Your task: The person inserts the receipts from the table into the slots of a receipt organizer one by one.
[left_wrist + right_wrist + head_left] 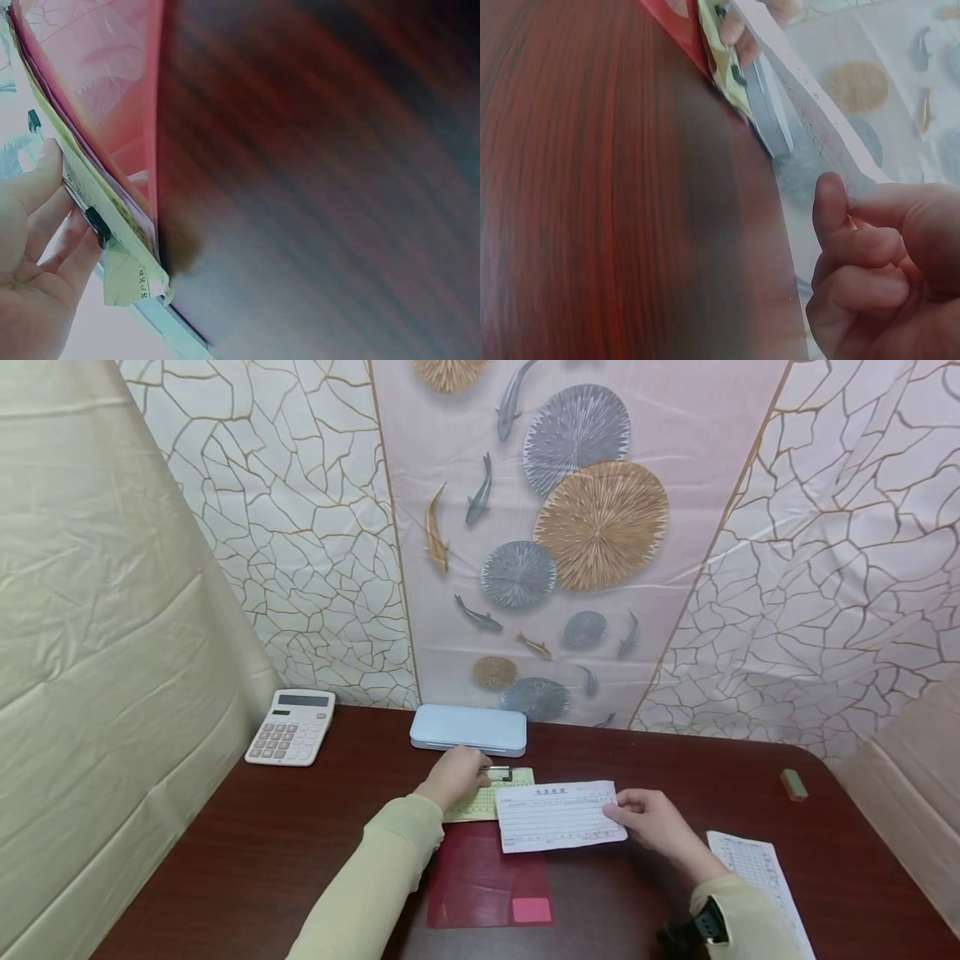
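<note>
My right hand [658, 823] pinches a white printed form [558, 818] by its right edge, thumb in front. In the right wrist view the form [810, 97] appears nearly edge-on. My left hand [454, 775] grips a clip [498, 772] with black ends and a silver bar. In the left wrist view that clip [97, 223] sits at the edge of a stack of yellow-green and pinkish papers [112, 195]. The yellow-green top sheet [471, 808] is partly covered by the form. Beneath lies a translucent red folder [472, 877] with a pink patch at its lower corner.
A light blue flat case [468, 727] lies behind the papers. At the back left is a white calculator [294, 728]. Other printed sheets [753, 868] lie under the right forearm's far side. A small green-and-brown block [793, 785] rests at the right. Patterned cloth hangs behind the table.
</note>
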Motion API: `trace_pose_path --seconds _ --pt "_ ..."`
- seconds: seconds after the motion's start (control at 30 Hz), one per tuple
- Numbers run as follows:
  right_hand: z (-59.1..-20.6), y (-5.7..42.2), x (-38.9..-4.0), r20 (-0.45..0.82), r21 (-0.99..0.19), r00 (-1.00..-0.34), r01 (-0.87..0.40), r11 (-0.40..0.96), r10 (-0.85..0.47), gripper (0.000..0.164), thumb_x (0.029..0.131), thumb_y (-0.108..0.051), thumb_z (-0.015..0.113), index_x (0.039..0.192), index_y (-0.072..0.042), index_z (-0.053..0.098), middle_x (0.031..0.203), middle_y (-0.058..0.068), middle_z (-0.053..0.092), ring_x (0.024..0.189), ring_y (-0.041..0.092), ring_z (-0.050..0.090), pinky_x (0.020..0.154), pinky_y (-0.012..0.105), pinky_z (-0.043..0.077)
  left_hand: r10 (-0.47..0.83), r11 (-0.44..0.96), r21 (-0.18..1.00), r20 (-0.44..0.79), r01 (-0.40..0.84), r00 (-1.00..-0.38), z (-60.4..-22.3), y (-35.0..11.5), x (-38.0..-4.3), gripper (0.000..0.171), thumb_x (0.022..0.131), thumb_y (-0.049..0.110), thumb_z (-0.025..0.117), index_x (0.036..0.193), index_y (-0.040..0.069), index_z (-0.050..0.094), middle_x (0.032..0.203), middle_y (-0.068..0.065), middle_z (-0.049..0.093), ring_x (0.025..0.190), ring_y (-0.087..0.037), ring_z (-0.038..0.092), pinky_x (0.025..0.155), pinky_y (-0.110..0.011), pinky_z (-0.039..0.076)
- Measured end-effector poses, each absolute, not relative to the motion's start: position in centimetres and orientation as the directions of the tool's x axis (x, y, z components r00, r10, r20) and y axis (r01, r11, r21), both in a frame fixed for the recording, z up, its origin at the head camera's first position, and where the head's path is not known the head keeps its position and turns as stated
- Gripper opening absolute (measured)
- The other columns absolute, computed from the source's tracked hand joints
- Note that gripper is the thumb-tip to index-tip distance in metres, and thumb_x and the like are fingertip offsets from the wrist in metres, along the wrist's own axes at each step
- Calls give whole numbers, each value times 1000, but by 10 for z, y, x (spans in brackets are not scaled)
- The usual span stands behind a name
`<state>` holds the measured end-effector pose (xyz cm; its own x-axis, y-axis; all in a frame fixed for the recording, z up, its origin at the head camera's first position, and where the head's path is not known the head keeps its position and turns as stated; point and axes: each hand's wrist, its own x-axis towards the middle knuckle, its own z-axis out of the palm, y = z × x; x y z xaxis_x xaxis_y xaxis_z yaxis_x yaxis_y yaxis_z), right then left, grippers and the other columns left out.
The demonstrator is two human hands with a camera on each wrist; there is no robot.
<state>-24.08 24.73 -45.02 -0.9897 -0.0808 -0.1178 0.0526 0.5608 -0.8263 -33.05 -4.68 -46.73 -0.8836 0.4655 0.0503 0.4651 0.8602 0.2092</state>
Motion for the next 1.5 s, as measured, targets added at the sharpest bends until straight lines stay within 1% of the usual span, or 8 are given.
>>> trace_pose_path --seconds 0.13,0.3,0.47,0.57,0.93,1.1,1.3,1.5 --pt "-452 236 -244 -110 -843 -989 39 536 -101 16 89 -11 65 92 5 63 54 -3 45 44 9 31 40 21 27 460 863 213 45 459 -887 -467 -47 -331 26 85 25 71 108 12 73 105 0 71 101 -16 64 88 -29 51" --pt "-454 223 -247 -127 -873 -987 64 483 -98 16 89 -10 65 91 5 61 50 -2 44 41 9 32 38 19 25 463 860 215 52 463 -885 -467 -47 -332 27 85 26 72 107 11 73 104 -1 71 100 -17 65 88 -30 51" --pt "-458 207 -248 -154 -883 -984 97 459 -89 20 88 -12 67 96 6 61 52 1 49 40 10 40 38 20 33 450 868 221 29 445 -893 -468 -48 -332 30 86 27 70 112 11 71 110 0 70 105 -17 63 91 -30 50" --pt "-460 198 -250 -165 -893 -982 111 437 -88 22 87 -10 68 100 7 61 54 3 52 40 11 42 39 21 37 449 868 224 27 443 -893 -468 -48 -331 29 87 26 69 111 11 71 109 0 70 105 -17 63 91 -30 50" --pt "-464 171 -255 -195 -904 -978 149 401 -77 17 87 -5 67 98 7 63 57 6 56 44 11 46 42 22 44 495 847 178 80 501 -865 -469 -48 -333 19 87 23 69 101 13 74 97 2 72 94 -14 65 82 -28 52" --pt "-466 161 -258 -225 -910 -971 180 373 -80 17 86 -4 67 98 7 63 59 7 57 44 11 47 42 22 44 501 844 171 90 508 -861 -469 -49 -334 18 86 23 70 101 12 75 96 1 72 93 -15 66 82 -28 52" --pt "-471 147 -262 -240 -902 -969 203 380 -53 18 86 -5 68 99 6 63 59 8 56 44 11 48 42 23 47 502 843 168 100 511 -859 -470 -50 -335 19 85 22 72 100 12 75 96 1 72 92 -14 66 81 -28 52" --pt "-476 138 -265 -269 -893 -963 246 378 -10 21 85 -5 69 100 7 62 61 9 56 42 10 51 44 24 50 488 852 176 79 494 -869 -471 -48 -335 23 85 22 71 105 11 74 101 0 72 97 -14 65 84 -28 52"
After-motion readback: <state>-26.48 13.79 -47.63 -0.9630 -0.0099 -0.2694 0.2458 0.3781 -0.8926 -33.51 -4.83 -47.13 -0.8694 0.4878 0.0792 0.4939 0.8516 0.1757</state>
